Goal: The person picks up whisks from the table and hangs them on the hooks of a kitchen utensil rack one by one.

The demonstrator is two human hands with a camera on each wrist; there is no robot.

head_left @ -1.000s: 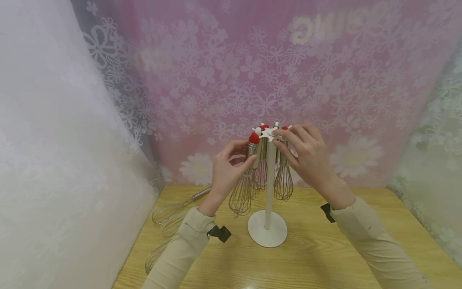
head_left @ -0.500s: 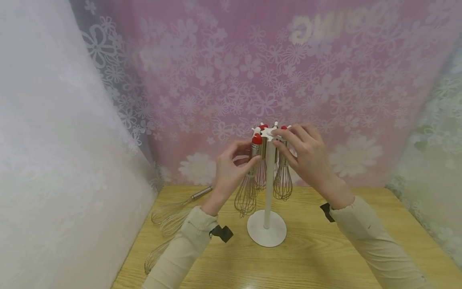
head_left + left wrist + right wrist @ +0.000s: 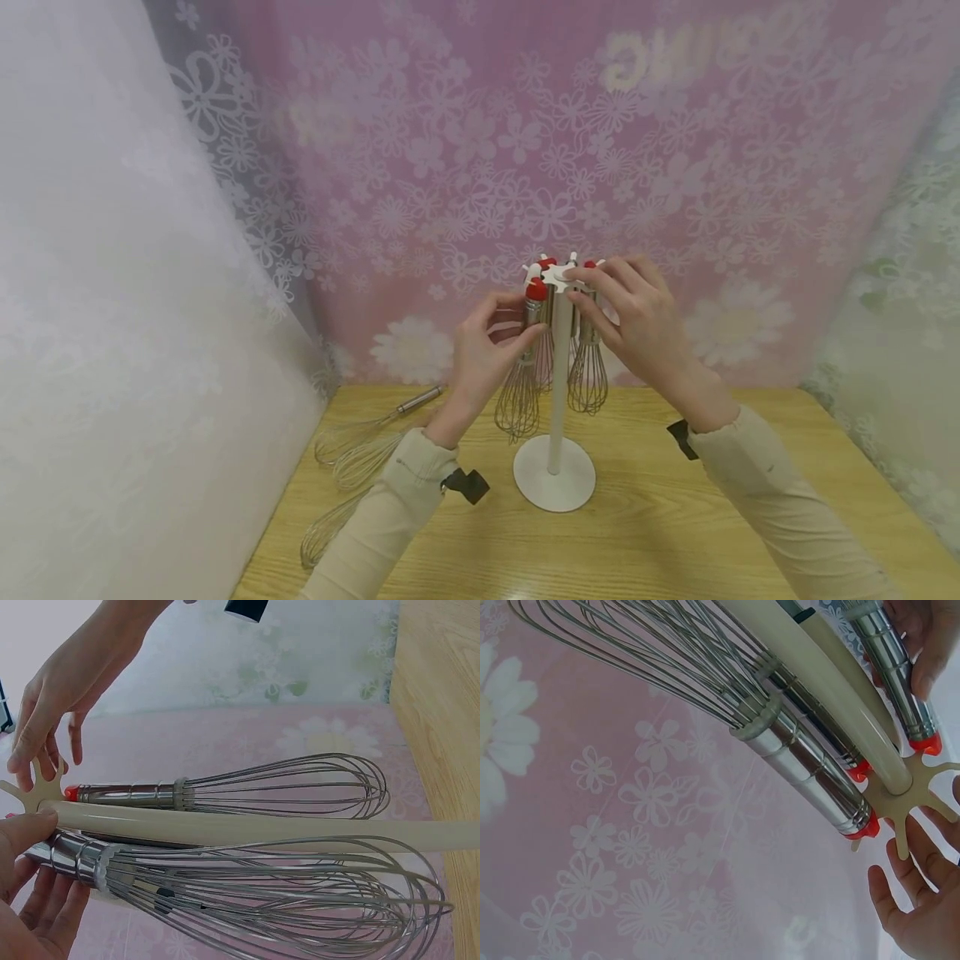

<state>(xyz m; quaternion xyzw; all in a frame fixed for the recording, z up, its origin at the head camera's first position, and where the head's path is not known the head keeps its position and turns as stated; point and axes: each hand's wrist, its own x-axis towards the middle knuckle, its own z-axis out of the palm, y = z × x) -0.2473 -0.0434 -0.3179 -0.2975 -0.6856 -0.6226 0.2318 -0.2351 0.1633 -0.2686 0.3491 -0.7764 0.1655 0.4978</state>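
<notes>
My left hand pinches the steel handle of a whisk with a red cap, at the left of the white whisk stand. The cap stands right at a white hook of the stand's top, and the wires hang downward. My right hand holds the star-shaped top, index finger on its hub and thumb at its near edge. Another red-capped whisk hangs on the right side of the stand. Behind the pole, a further whisk handle is partly hidden.
Several loose whisks lie on the wooden table at the left, one with its steel handle showing; the sleeve partly covers others. The stand's round base rests on the table. Patterned cloth walls enclose the back and sides.
My left hand has moved the whisk slightly right, in toward the stand, and the whisk now hangs more upright. The right hand stays at the stand's top.
</notes>
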